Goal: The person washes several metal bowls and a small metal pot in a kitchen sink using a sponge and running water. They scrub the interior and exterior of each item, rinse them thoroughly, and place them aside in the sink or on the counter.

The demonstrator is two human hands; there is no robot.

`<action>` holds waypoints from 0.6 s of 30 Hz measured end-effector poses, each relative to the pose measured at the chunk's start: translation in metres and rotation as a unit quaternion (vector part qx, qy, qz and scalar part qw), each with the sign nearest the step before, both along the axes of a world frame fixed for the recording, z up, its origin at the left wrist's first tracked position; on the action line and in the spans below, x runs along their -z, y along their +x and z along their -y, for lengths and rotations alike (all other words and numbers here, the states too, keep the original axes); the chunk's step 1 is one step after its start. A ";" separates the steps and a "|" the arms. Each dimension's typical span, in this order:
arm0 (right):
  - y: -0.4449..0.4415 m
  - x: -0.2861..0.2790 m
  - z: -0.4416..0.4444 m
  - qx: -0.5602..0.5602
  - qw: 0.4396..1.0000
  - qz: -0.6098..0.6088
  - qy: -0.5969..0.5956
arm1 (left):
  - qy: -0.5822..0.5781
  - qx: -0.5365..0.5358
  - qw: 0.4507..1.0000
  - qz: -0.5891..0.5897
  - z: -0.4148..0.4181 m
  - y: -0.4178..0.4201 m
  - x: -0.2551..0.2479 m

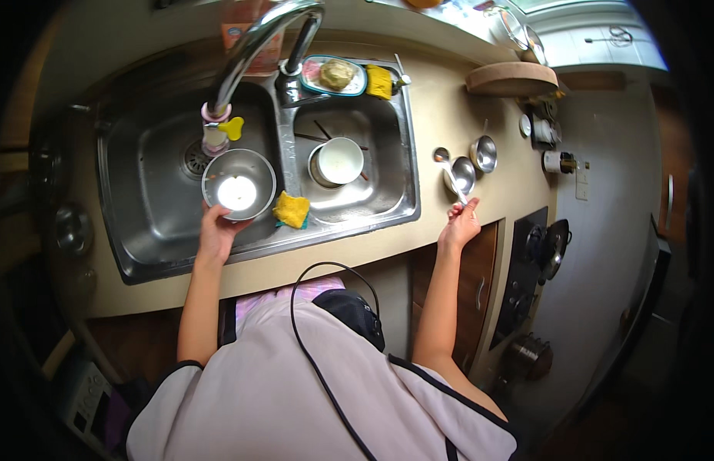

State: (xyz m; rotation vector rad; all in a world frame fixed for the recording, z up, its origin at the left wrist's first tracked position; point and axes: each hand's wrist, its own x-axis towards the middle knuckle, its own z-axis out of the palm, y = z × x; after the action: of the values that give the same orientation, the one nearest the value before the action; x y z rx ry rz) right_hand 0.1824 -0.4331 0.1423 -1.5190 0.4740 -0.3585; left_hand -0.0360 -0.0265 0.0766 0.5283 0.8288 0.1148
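Note:
My left hand grips the rim of a round metal bowl over the left sink basin, below the faucet's pink nozzle. With my right hand I hold the handle of a metal ladle or large spoon above the counter, to the right of the sink. Beside it are two small metal bowls. In the right basin a white bowl rests on another round vessel, with chopsticks around them. A yellow sponge lies on the divider's front end.
A curved chrome faucet arches over the left basin. Behind the right basin are a soap dish and a second yellow sponge. A round wooden board stands at the back right; a dark stovetop is farther right.

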 end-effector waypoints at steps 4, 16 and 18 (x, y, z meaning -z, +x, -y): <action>0.023 0.029 0.071 0.118 0.989 -0.043 -0.072 | -0.016 0.000 1.000 0.025 -0.016 -0.008 0.013; 0.040 0.098 0.172 0.038 0.901 -0.282 -0.328 | -0.061 -0.073 0.995 0.021 -0.030 -0.012 0.008; 0.021 0.082 0.093 0.038 0.868 -0.118 -0.480 | -0.045 -0.088 0.995 0.017 -0.034 -0.019 0.008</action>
State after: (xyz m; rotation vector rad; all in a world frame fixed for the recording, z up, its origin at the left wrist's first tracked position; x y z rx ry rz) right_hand 0.2030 -0.5260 0.0602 -2.5438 0.5854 -0.5114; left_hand -0.0553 0.0079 0.0685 0.3666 0.8432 0.2471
